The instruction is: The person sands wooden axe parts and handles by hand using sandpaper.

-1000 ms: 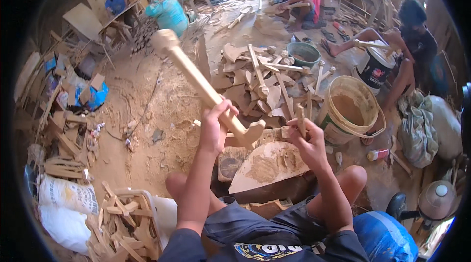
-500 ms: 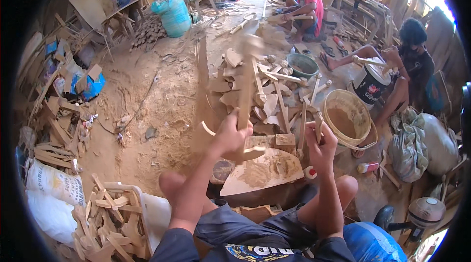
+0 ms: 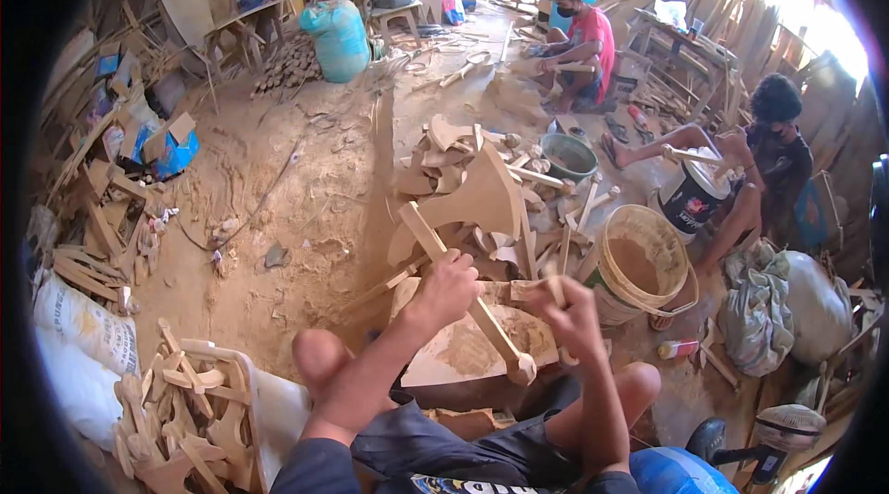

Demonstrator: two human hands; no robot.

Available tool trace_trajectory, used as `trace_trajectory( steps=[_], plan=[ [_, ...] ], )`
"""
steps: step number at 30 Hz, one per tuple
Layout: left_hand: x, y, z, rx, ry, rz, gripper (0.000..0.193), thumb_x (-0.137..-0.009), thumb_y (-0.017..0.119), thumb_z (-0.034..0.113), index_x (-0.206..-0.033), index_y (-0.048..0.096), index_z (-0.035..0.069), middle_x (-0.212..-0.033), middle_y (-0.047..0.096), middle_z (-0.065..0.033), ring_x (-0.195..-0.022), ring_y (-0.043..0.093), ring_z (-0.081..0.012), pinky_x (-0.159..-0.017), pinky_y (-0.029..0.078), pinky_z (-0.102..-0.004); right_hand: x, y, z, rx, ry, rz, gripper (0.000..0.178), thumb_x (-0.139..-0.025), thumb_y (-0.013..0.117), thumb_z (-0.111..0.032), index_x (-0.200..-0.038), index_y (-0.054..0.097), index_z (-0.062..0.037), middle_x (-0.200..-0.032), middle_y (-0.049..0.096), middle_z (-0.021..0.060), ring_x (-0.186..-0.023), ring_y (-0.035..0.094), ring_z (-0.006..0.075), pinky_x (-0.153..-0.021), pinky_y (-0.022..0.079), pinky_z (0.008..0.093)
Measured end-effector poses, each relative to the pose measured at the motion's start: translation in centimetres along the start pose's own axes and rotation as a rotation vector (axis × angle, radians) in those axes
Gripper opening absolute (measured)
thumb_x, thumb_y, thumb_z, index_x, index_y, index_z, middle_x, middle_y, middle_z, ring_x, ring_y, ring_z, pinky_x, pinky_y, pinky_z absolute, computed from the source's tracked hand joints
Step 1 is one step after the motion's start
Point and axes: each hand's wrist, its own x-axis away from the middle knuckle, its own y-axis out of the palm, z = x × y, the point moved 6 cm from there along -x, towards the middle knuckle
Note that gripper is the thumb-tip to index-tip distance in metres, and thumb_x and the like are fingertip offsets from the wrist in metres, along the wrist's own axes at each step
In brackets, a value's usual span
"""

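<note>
My left hand [image 3: 446, 290] is closed around the shaft of a pale wooden axe [image 3: 480, 193]. Its broad, curved head points away from me, over the pile. The faceted knob at the shaft's other end hangs low over a dusty board [image 3: 440, 357] in front of my knees. My right hand [image 3: 567, 313], fingers curled, is raised just right of the shaft and apart from it. A narrow, tan wooden-looking piece [image 3: 556, 288] sticks up from its grip, blurred; its kind is unclear.
Carved wooden parts [image 3: 454, 137] are heaped beyond the board. At right stand a dusty bucket [image 3: 685, 253] and a dark pail [image 3: 694, 202]. A white bin [image 3: 278, 401] of wooden pieces is at lower left. Two people sit working ahead and right; another is at far left.
The axe has swung over: its knob, formerly pointing up and away, now points down toward me, with the head at the far end. My right hand has moved left and lower, nearer the shaft.
</note>
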Motion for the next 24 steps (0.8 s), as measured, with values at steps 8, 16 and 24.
trace_trajectory(
  steps=[8, 16, 24],
  plan=[
    [-1.4, -5.6, -1.4, 0.181, -0.011, 0.146, 0.012, -0.076, 0.076, 0.009, -0.087, 0.075, 0.015, -0.098, 0.071, -0.0013, -0.11, 0.061, -0.0234, -0.109, 0.048, -0.0401, 1.1, 4.8, 0.1, 0.178, 0.164, -0.196, 0.052, -0.082, 0.096, -0.023, -0.115, 0.062, -0.0003, -0.092, 0.072, 0.009, -0.082, 0.064, 0.0121, -0.073, 0.054, 0.0328],
    [1.3, -4.8, -3.0, 0.847, -0.745, 0.751, 0.021, -0.1, 0.067, 0.007, -0.117, 0.056, 0.001, -0.116, 0.061, -0.0147, -0.111, 0.06, -0.0273, -0.1, 0.05, -0.0399, 1.0, 4.9, -0.1, -0.103, 0.128, -0.136, 0.046, -0.086, 0.093, -0.016, -0.114, 0.06, -0.0039, -0.096, 0.072, 0.0057, -0.087, 0.063, 0.0119, -0.075, 0.053, 0.0314],
    [-0.5, -2.1, -2.2, 2.135, -0.945, 0.528, 0.021, -0.102, 0.067, 0.014, -0.088, 0.052, 0.016, -0.065, 0.046, 0.0075, -0.048, 0.045, -0.0051, -0.048, 0.04, -0.0273, 1.2, 4.2, -2.4, 0.282, -0.03, -0.052, 0.052, -0.087, 0.092, -0.026, -0.124, 0.064, -0.0011, -0.096, 0.072, 0.0155, -0.089, 0.07, 0.0228, -0.084, 0.056, 0.0377]
  ],
)
